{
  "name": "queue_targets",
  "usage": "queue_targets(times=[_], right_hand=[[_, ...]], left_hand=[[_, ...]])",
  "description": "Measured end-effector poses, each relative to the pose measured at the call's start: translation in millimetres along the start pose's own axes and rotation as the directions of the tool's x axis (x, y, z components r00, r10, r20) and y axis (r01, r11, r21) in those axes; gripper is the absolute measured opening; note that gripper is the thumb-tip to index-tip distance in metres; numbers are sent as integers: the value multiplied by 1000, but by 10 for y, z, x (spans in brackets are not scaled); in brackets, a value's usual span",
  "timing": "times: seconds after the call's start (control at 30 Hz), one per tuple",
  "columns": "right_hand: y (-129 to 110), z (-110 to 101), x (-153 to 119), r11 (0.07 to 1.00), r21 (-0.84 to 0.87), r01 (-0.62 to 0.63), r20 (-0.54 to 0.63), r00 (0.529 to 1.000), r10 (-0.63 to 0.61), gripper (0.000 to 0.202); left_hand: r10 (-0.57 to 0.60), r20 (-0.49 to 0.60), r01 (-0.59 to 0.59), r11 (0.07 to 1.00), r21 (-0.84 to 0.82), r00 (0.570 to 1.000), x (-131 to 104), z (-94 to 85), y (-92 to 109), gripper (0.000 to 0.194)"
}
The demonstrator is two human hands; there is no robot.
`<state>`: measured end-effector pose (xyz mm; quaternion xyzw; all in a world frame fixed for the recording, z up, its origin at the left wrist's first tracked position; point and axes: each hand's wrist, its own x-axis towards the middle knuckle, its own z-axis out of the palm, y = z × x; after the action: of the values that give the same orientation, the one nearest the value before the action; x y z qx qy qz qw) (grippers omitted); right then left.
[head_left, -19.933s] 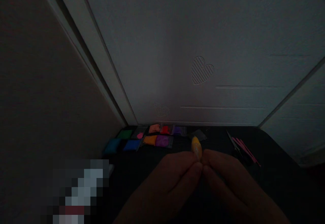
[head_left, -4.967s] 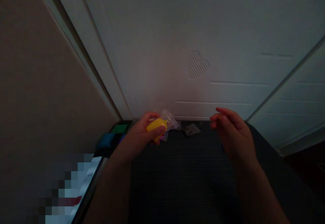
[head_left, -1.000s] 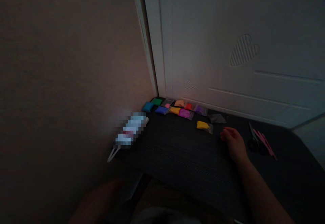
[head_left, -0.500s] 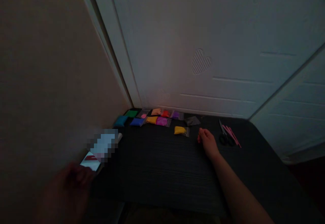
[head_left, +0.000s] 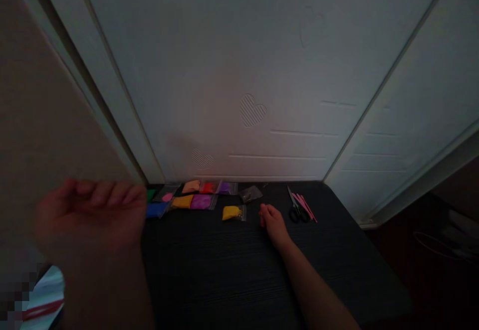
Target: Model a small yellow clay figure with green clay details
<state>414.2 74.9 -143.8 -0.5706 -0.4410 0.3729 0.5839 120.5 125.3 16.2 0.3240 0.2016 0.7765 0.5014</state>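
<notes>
My left hand (head_left: pixel 95 215) is raised at the left, palm toward me, its fingers half curled over a hollow palm with nothing visible in it. It hangs in front of the wall, above a lit screen (head_left: pixel 47 292) partly cut off at the lower left. My right hand (head_left: pixel 274 224) rests on the dark table with its fingers curled inward; whether anything is inside them is hidden. Left of it lies a small clear bag with yellow contents (head_left: pixel 232 213). To its right are black-handled scissors (head_left: pixel 294 208) and several thin pink sticks (head_left: pixel 305 207).
Small bags line the table's back edge: blue (head_left: pixel 156 210), orange-yellow (head_left: pixel 182 202), magenta (head_left: pixel 201 201), peach (head_left: pixel 191 186), red (head_left: pixel 208 187), purple (head_left: pixel 225 187) and a dark one (head_left: pixel 250 194). A white panel (head_left: pixel 224 71) with embossed hearts rises behind the table.
My left hand has risen away from beside the lit screen. The view has turned right, so the table things sit further left. My right hand still rests between the yellow bag and the scissors.
</notes>
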Motion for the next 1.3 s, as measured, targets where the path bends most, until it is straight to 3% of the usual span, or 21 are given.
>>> queue_targets(times=[0.03, 0.1, 0.23, 0.33, 0.47, 0.57, 0.7, 0.8, 0.93, 1.0, 1.1, 1.17, 1.23, 1.3], right_hand=[[7, -2, 2, 1000, 2, -3, -4, 1000, 3, 36], [13, -5, 8, 1000, 5, -9, -7, 1000, 9, 32], [6, -11, 27, 1000, 3, -11, 6, 1000, 11, 24], [3, -10, 46, 1000, 10, -8, 25, 1000, 8, 22], [17, 5, 64, 1000, 21, -21, 30, 999, 21, 31], [21, 19, 60, 998, 33, -44, 31, 999, 43, 39], [6, 16, 32, 996, 55, -68, 28, 997, 66, 40], [-4, -1, 10, 996, 61, -70, 20, 997, 69, 32], [-109, -1, -6, 992, 111, -66, 20, 998, 64, 22], [-287, 18, -11, 986, 156, -60, 20, 998, 57, 28], [-751, 75, -25, 974, 226, -15, 69, 998, -1, 31], [-1113, 130, -40, 955, 280, 100, 136, 980, -143, 21], [-1417, 191, -71, 925, 317, 211, 114, 959, -258, 18], [-1601, 248, -117, 886, 394, 245, 91, 949, -303, 18]], left_hand=[[16, 25, -13, 994, -111, 1000, 20, 277, -4, 18], [43, 87, -24, 976, -214, 995, -10, 588, -6, 14], [2, 210, 60, 956, -287, 978, -140, 848, -94, 16], [-34, 235, 108, 945, -309, 971, -271, 1147, -249, 21], [-143, 299, 205, 960, -189, 944, -486, 1459, -465, 28], [-99, 350, 114, 993, -23, 932, -565, 1412, -588, 27], [-46, 391, -45, 974, 220, 919, -520, 1100, -647, 23], [-104, 371, -35, 937, 348, 923, -454, 889, -596, 22], [-132, 376, -39, 909, 415, 917, -379, 737, -504, 19], [-152, 379, -41, 890, 455, 913, -348, 685, -499, 19], [-237, 351, -13, 813, 583, 906, -337, 634, -546, 17], [-292, 347, 1, 765, 644, 891, -365, 632, -574, 14], [-332, 371, -2, 743, 669, 867, -415, 658, -571, 11], [-359, 404, -20, 727, 686, 841, -470, 699, -535, 10]])
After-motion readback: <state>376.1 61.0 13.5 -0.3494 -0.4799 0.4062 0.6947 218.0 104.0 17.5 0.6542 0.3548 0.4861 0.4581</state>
